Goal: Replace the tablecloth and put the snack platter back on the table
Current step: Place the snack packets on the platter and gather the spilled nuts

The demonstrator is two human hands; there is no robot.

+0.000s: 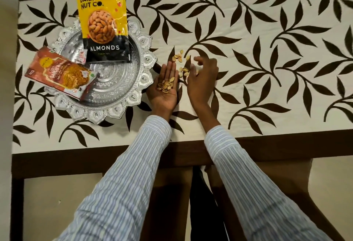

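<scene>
The silver snack platter point(122, 105), round with a scalloped, embossed rim, sits on the tablecloth point(248, 80) toward the table's left end, its right rim just beside the left hand point(166, 88). That hand lies palm up with fingers straight, wrist toward the near edge, and carries a small heap of pistachio shells point(165, 85) in the palm. Just to its right, the right hand point(202, 76) is palm down over the cloth with its fingers curled toward more loose shells point(180, 63) scattered between the two hands and a little beyond the fingertips; whether it pinches any of them cannot be told. Both arms wear striped sleeves point(133, 164) that cross the table's near edge.

Two packets rest on the platter. A yellow and black almonds packet point(104, 21) lies across its far rim, the top reaching out over the cloth toward the far edge. A red-orange namkeen packet point(59, 72) lies over the platter's left rim, tilted, part of it hanging out over the cloth.

The cloth is cream with dark brown leaf sprays and a dark border, and covers the table from the left end to the right.
</scene>
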